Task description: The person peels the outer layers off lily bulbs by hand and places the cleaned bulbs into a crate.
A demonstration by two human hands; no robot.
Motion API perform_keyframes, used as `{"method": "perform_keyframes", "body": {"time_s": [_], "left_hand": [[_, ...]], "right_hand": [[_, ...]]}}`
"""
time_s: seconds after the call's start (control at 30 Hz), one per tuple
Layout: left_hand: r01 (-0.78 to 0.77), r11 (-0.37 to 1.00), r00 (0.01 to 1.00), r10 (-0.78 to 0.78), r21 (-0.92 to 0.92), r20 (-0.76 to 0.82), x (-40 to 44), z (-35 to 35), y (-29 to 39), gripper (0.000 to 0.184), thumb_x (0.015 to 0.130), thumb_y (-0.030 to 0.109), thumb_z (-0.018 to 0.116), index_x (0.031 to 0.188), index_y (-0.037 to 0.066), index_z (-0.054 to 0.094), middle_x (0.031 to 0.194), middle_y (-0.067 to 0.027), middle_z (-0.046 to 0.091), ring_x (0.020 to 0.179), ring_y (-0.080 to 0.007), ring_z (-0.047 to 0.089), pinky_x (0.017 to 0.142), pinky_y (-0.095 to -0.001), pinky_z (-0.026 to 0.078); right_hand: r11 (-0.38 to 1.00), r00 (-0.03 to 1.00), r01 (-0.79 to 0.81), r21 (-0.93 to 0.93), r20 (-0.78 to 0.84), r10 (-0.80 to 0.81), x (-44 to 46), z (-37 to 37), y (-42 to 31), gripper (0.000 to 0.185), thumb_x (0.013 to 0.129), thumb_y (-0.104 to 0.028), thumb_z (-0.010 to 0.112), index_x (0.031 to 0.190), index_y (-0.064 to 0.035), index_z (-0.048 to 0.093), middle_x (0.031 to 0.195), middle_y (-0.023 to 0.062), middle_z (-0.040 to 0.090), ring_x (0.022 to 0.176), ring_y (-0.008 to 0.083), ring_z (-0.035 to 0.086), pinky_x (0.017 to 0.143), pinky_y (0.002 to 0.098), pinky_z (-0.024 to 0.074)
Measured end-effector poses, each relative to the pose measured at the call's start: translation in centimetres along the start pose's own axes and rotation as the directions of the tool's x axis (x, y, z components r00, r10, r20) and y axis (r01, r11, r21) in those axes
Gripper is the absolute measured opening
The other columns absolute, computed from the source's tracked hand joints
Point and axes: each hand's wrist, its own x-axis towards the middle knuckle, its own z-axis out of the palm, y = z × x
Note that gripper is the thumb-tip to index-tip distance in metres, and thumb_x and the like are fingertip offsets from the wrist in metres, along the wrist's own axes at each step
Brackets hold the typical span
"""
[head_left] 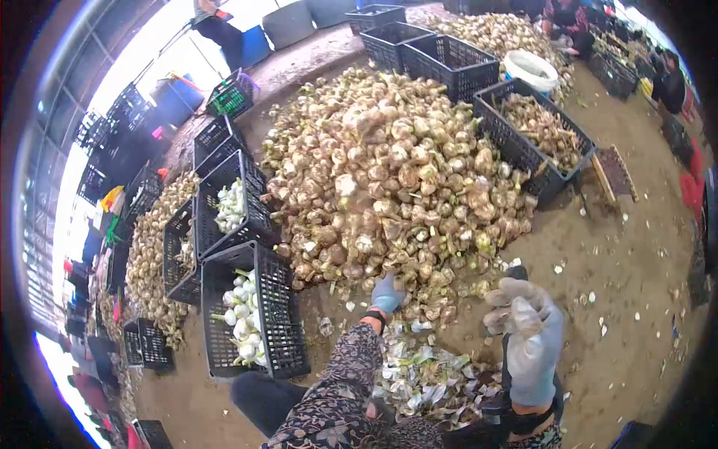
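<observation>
A large heap of unpeeled garlic bulbs [404, 172] fills the middle of the view. My left hand [387, 293], in a light glove with a dark band at the wrist, reaches to the heap's near edge; its fingertips are among the bulbs, and what they hold cannot be made out. To the right, over the ground, my right hand [527, 322] is raised in a pale glove, its fingers curled in; anything inside them is hidden. Peelings [434, 385] lie between my forearms. A black crate [280, 322] with clean white bulbs [243, 318] stands left of my left hand.
More black crates line the heap's left side, one with white bulbs [229, 206]. Behind stand empty crates [451, 63] and a white bucket [531, 71]. A crate of stalks [538, 127] and a wooden-edged board [617, 173] are at right. Other people sit at the far right.
</observation>
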Motion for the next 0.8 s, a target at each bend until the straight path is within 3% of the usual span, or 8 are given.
{"method": "perform_keyframes", "body": {"time_s": [0.1, 0.2, 0.3, 0.4, 0.47, 0.53, 0.63, 0.8], "left_hand": [[-0.381, 0.89, 0.923, 0.346, -0.252, -0.17, -2.3, -1.5, -1.3, 0.072, 0.072, 0.027, 0.074, 0.134, 0.009, 0.042, 0.11, -0.0208, 0.061, 0.094, -0.0332, 0.064, 0.076, -0.0396, 0.051], [-0.08, 0.248, 0.931, 0.363, -0.966, 0.017, -9.7, -4.7, -0.7, 0.052, 0.08, 0.02, 0.068, 0.126, 0.006, 0.048, 0.09, -0.0056, 0.062, 0.074, -0.0112, 0.058, 0.061, -0.0249, 0.048], [0.099, 0.121, 0.882, 0.45, -0.988, 0.143, -19.7, -11.7, 0.8, 0.05, 0.083, 0.017, 0.065, 0.126, 0.003, 0.046, 0.09, -0.0048, 0.061, 0.07, -0.0081, 0.056, 0.054, -0.0233, 0.044], [0.104, 0.05, 0.78, 0.616, -0.993, 0.113, -25.1, -14.7, -0.2, 0.068, 0.081, 0.017, 0.07, 0.136, 0.003, 0.033, 0.115, -0.0105, 0.056, 0.097, -0.0183, 0.061, 0.079, -0.0292, 0.053], [0.06, 0.025, 0.822, 0.565, -0.998, 0.064, -28.5, -16.6, 0.0, 0.075, 0.077, 0.017, 0.074, 0.136, 0.003, 0.031, 0.116, -0.0119, 0.055, 0.1, -0.0212, 0.06, 0.079, -0.0327, 0.053], [-0.032, -0.082, 0.864, 0.499, -0.996, -0.069, -30.4, -17.0, -0.5, 0.078, 0.076, 0.019, 0.076, 0.137, 0.004, 0.03, 0.118, -0.0113, 0.053, 0.102, -0.0208, 0.059, 0.081, -0.0325, 0.053], [-0.454, 0.075, 0.783, 0.508, -0.888, -0.358, -32.5, -16.1, -0.9, 0.076, 0.08, 0.025, 0.075, 0.136, 0.003, 0.03, 0.125, -0.0113, 0.048, 0.114, -0.0205, 0.05, 0.095, -0.0333, 0.044], [-0.464, 0.039, 0.766, 0.519, -0.885, -0.379, -34.0, -16.2, -3.1, 0.073, 0.079, 0.024, 0.075, 0.134, 0.003, 0.032, 0.126, -0.0127, 0.045, 0.114, -0.0201, 0.05, 0.092, -0.0318, 0.047]], "right_hand": [[0.999, 0.999, 0.0, -0.042, 0.04, 0.002, -0.4, 0.7, 0.5, 0.027, 0.088, -0.014, 0.06, 0.107, 0.0049, 0.06, 0.09, 0.0113, 0.065, 0.079, 0.0181, 0.063, 0.067, 0.0293, 0.0525], [0.944, 0.993, 0.046, -0.326, 0.115, -0.009, -0.2, 0.1, 3.8, 0.023, 0.087, -0.01, 0.062, 0.107, 0.0022, 0.061, 0.097, 0.0088, 0.064, 0.084, 0.0139, 0.062, 0.073, 0.0254, 0.0504], [0.793, 0.946, 0.26, -0.55, 0.309, -0.096, -0.6, 0.5, 8.7, 0.033, 0.083, -0.022, 0.068, 0.107, -0.0008, 0.062, 0.101, 0.0095, 0.063, 0.093, 0.0173, 0.061, 0.081, 0.0296, 0.0488], [0.472, 0.823, 0.547, -0.691, 0.547, -0.153, -1.7, 1.8, 13.2, 0.043, 0.078, -0.033, 0.072, 0.106, -0.0018, 0.063, 0.102, 0.0118, 0.063, 0.099, 0.0228, 0.06, 0.088, 0.0325, 0.0459], [0.814, 0.836, 0.291, -0.503, 0.548, 0.04, -4.3, 4.2, 13.5, 0.044, 0.078, -0.025, 0.076, 0.107, 0.0033, 0.059, 0.101, 0.0085, 0.063, 0.092, 0.0129, 0.058, 0.081, 0.0276, 0.0476], [0.696, 0.842, 0.429, -0.575, 0.534, -0.078, -6.0, 5.6, 13.1, 0.041, 0.078, -0.023, 0.076, 0.106, 0.0029, 0.06, 0.098, 0.0071, 0.064, 0.089, 0.0115, 0.058, 0.079, 0.0264, 0.0481], [0.983, 0.937, -0.046, -0.177, 0.335, 0.104, -9.3, 7.7, 13.0, 0.027, 0.082, -0.015, 0.072, 0.102, 0.0005, 0.063, 0.091, 0.0024, 0.066, 0.08, 0.0091, 0.06, 0.073, 0.0239, 0.0494], [0.996, 0.915, -0.029, -0.082, 0.399, 0.06, -11.8, 7.5, 13.9, 0.021, 0.086, -0.013, 0.066, 0.103, -0.0002, 0.063, 0.091, 0.0014, 0.065, 0.08, 0.0082, 0.059, 0.071, 0.0237, 0.0491]]}}
